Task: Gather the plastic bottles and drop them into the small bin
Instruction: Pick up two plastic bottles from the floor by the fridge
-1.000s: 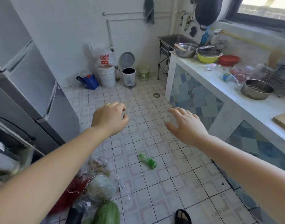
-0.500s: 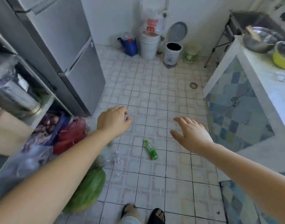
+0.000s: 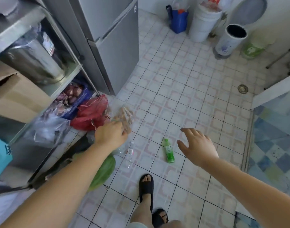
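- Since the earlier frames the view has tipped down toward the floor and both arms have dropped with it; the green bottle (image 3: 169, 150), which lay below the hands before, now lies just left of the right hand (image 3: 197, 145); a foot in a black slipper (image 3: 146, 186) has come into the lower part of the view.
- The right hand hangs over the floor tiles (image 3: 182, 99) with fingers spread and nothing in them; it is near the green bottle but not touching it.
- The left hand (image 3: 110, 136) is loosely curled, knuckles up, over the produce bags beside the red mesh sack (image 3: 91, 114); whether it grips anything I cannot tell, since the fingers are hidden under the hand.
- A clear bottle (image 3: 130, 153) lies on its side just below and right of the left hand, beside a green melon (image 3: 103, 171); both bottles are well apart from the small bin (image 3: 230, 41), which stands open by the far wall next to a white bucket (image 3: 204, 23).
- Judged from their look, the bottles are small, light and thin-walled; they would roll at a nudge and dent under a hard squeeze; a wrap around the mid-body, across the label, should hold better than pinching the cap.
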